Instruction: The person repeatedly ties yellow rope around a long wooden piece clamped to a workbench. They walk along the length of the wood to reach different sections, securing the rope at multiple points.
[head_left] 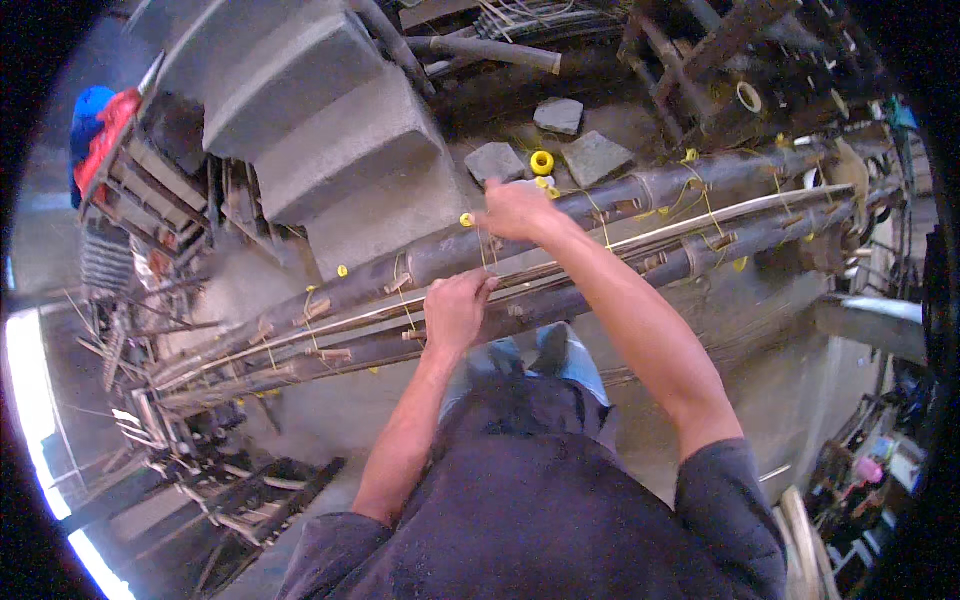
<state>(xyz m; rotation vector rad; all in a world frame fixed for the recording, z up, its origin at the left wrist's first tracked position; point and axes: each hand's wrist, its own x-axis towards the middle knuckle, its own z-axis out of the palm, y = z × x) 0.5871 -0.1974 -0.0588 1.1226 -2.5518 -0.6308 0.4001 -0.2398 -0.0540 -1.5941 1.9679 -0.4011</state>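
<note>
Two long dark poles lie side by side across the view, a far pole (430, 256) and a near pole (585, 300). Pale thin strips (650, 232) run lengthwise between them. Thin yellow cords (714, 214) cross from one pole to the other at intervals. My left hand (457, 308) is closed in a pinch between the poles, at the lower end of a thin cord. Over the far pole, my right hand (516, 211) has its fingers drawn together around the upper end; its fingertips are slightly blurred. A small yellow piece (467, 220) is beside these fingertips.
Beyond the poles lie a yellow ring-shaped roll (542, 162) and several grey stone blocks (598, 158). Concrete steps (345, 150) rise at the far left. A wooden rack (150, 190) bears red and blue cloth. Dark timber (720, 50) is stacked at the far right.
</note>
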